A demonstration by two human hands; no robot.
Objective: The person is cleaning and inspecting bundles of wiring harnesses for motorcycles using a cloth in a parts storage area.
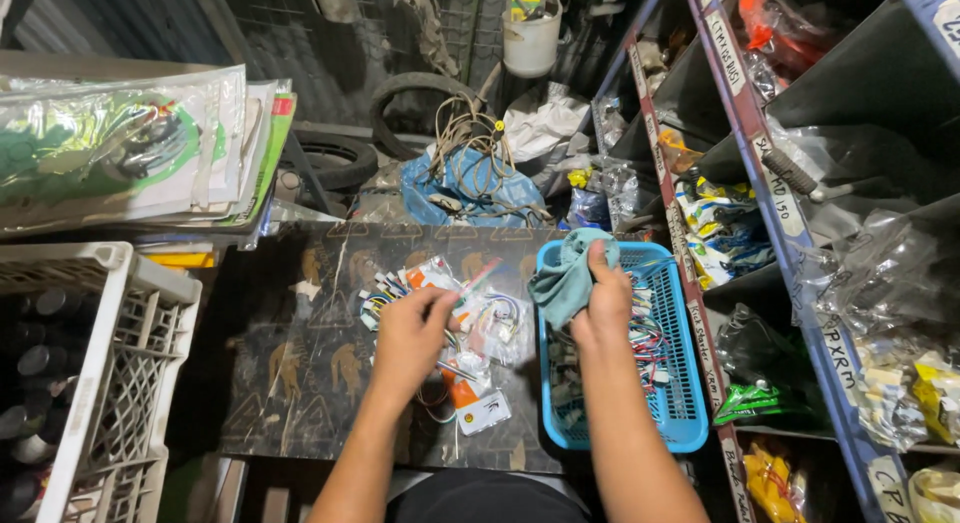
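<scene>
Dark patterned table (300,373) beside shelves (760,183); right hand (605,303) fingers clamp cloth (560,278), left hand (415,333) pinches packets (470,313)

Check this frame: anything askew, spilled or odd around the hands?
Nothing is spilled or broken. The small bagged wire packets lie in a loose heap on the dark patterned board under the left hand, not sorted. The right hand holds a teal cloth over the blue basket of wires. Behind, a cable tangle sits on a blue bag.

the right hand (605,308) gripped a teal cloth (562,278) over the blue basket (690,423); the left hand (410,333) pinched small wire packets (480,318).
</scene>
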